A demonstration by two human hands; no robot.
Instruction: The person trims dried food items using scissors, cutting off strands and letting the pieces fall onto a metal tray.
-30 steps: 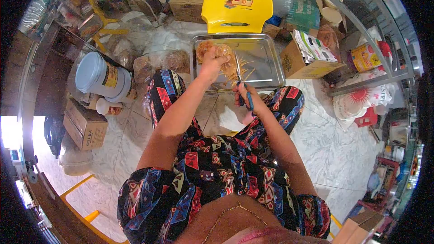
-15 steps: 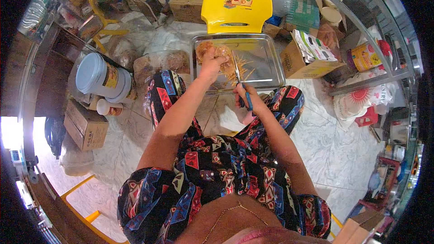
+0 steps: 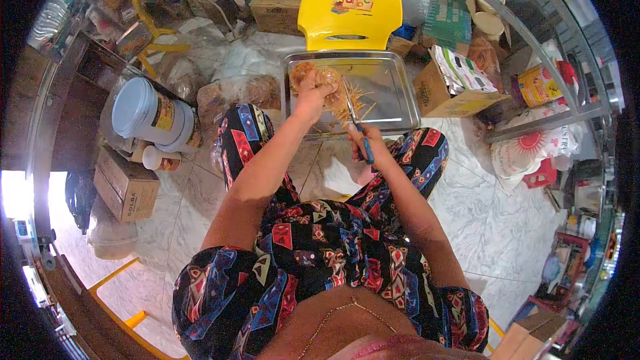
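Observation:
My left hand (image 3: 312,98) is closed on a flat, orange-brown, dried-looking piece (image 3: 335,101) over the left part of a shiny metal tray (image 3: 393,70). What exactly the piece is I cannot make out. A second frilly orange clump (image 3: 302,72) lies just beyond my fingers. My right hand (image 3: 371,141) grips blue-handled scissors (image 3: 351,103) at the tray's near edge. Their blades point away from me, along the right side of the piece. Thin yellowish strips (image 3: 363,99) lie scattered on the tray right beside the blades.
A yellow chair back (image 3: 350,17) rises behind the tray. Pale blue buckets (image 3: 133,110) and a cardboard box (image 3: 127,183) stand on the left. To the right is an open carton (image 3: 443,93) with packets. A bag of brown stuff (image 3: 240,93) sits left of the tray.
The blue scissor handles have drawn together in my right hand, and the blades have closed. My left hand and the orange-brown piece stay nearly in place.

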